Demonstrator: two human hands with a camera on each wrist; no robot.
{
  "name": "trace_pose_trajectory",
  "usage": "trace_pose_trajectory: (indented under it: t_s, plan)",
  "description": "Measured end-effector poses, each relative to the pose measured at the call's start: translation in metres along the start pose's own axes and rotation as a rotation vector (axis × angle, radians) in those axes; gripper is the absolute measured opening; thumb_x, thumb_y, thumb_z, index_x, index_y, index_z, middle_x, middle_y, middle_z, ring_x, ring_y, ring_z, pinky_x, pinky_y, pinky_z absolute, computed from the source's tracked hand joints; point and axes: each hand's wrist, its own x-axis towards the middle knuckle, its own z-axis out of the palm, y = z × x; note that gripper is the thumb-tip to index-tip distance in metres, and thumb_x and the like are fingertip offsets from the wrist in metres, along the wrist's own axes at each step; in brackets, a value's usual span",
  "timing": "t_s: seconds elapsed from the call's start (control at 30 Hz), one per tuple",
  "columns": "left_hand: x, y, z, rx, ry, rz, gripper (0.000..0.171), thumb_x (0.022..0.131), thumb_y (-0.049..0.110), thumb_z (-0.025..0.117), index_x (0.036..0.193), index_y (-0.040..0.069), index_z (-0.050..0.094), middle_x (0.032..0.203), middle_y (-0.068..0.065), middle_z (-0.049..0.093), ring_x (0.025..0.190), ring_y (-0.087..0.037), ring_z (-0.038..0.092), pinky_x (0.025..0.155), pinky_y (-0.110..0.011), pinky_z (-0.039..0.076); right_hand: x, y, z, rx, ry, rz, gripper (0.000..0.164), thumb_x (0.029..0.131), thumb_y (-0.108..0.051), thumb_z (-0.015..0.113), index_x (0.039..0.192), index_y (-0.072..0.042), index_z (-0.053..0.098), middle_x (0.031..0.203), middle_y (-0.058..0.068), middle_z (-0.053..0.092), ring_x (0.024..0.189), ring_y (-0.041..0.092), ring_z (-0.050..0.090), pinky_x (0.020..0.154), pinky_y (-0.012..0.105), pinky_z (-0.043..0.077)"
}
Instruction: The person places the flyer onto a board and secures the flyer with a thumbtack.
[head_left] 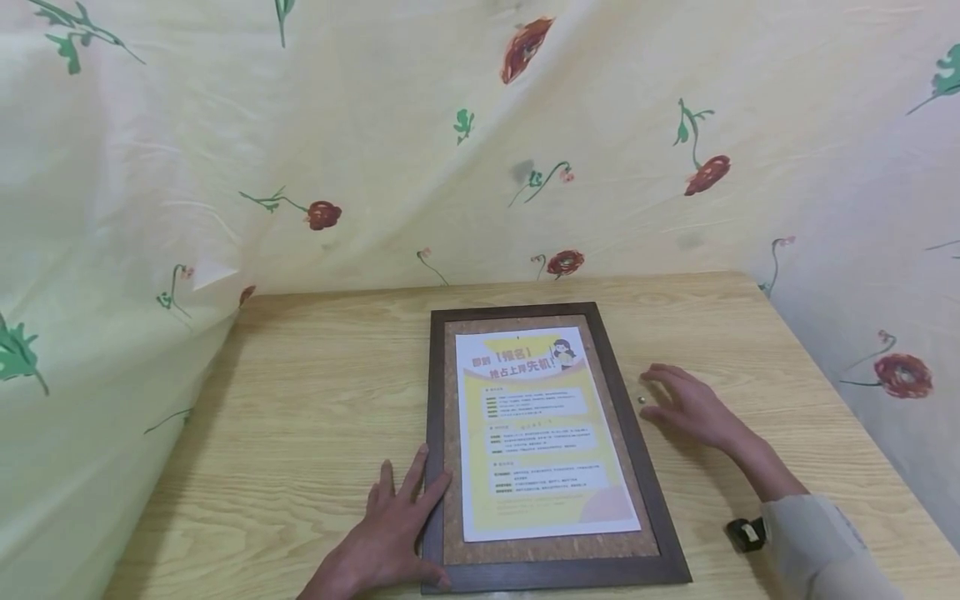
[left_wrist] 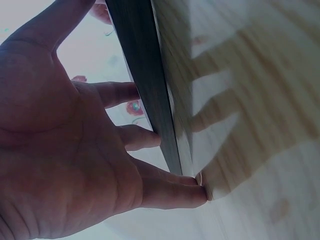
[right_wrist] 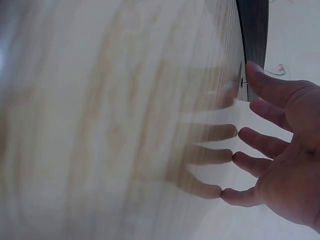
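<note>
A yellow and white printed poster (head_left: 536,433) lies on a cork board (head_left: 555,547) with a dark wooden frame (head_left: 630,417). A small dark dot shows at the sheet's top edge. My left hand (head_left: 390,529) rests at the frame's lower left side, fingers spread, some fingertips down on the table in the left wrist view. To the right of the frame, my right hand (head_left: 686,406) has its fingertips on the table, thumb and forefinger apart. A small shiny thumbtack (head_left: 641,400) lies by that gap; its thin pin shows in the right wrist view.
The board lies on a light wood-grain table (head_left: 322,400). Cream cloth with red flowers (head_left: 375,150) hangs behind the table and along both sides. A small black device (head_left: 746,533) sits at the right sleeve (head_left: 817,542).
</note>
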Motion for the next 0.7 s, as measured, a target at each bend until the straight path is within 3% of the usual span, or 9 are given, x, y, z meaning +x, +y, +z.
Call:
trace_pose_trajectory:
  t_s: [0.37, 0.7]
  plan:
    - [0.0, 0.0, -0.001, -0.004, 0.003, 0.002, 0.124, 0.053, 0.063, 0.088, 0.154, 0.012, 0.036, 0.161, -0.024, 0.009, 0.128, -0.075, 0.005, 0.098, -0.08, 0.02, 0.003, -0.003, 0.006, -0.034, 0.071, -0.005, 0.023, 0.081, -0.004, 0.078, 0.101, 0.0, 0.069, 0.129, 0.039, 0.05, 0.118, 0.057, 0.048, 0.089, 0.071, 0.041]
    - [0.0, 0.0, -0.001, 0.0, 0.0, 0.006, 0.125, 0.053, 0.063, 0.088, 0.154, 0.012, 0.035, 0.161, -0.025, 0.01, 0.127, -0.075, 0.005, 0.098, -0.08, 0.02, 0.004, -0.006, 0.012, -0.065, 0.116, 0.044, 0.012, 0.081, -0.002, 0.079, 0.09, -0.005, 0.071, 0.126, 0.038, 0.053, 0.113, 0.057, 0.052, 0.081, 0.07, 0.046]
